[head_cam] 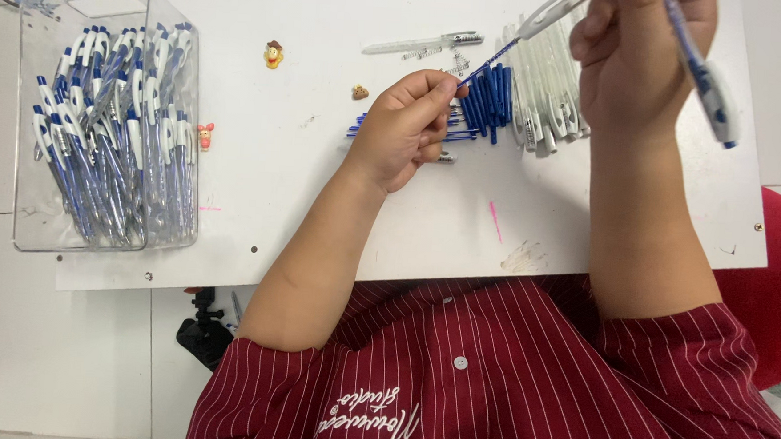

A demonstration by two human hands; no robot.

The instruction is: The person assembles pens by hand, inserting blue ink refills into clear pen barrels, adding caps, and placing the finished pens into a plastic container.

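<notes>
1. A person in a dark red striped shirt works at a white board (319, 216), seen from above; the board is the landmark for every place below.
2. The left hand (404, 127), over the middle of the board, is closed to a narrow pinch, thumb and forefinger gripping the tail of a thin blue refill (492, 60).
3. The right hand (640, 54), above the board's far right part, is closed around a clear pen barrel (553, 10) that points at the refill. A finished blue and white pen (705, 80) is tucked in the same hand.
4. The refill tip appears to sit at the barrel's mouth. To do this well, I judge the refill should stay in line with the barrel and slide in gently, since it bends easily.
5. Under the left fingers lie loose blue refills (486, 104); beside them, towards the right, is a row of clear barrels (544, 98).
6. A clear bin (174, 21) on the board's left end holds many finished pens.
7. Between bin and hands the board carries only small trinkets, so the left arm has room. The right edge is near the right forearm, and the near edge lies under both arms.
</notes>
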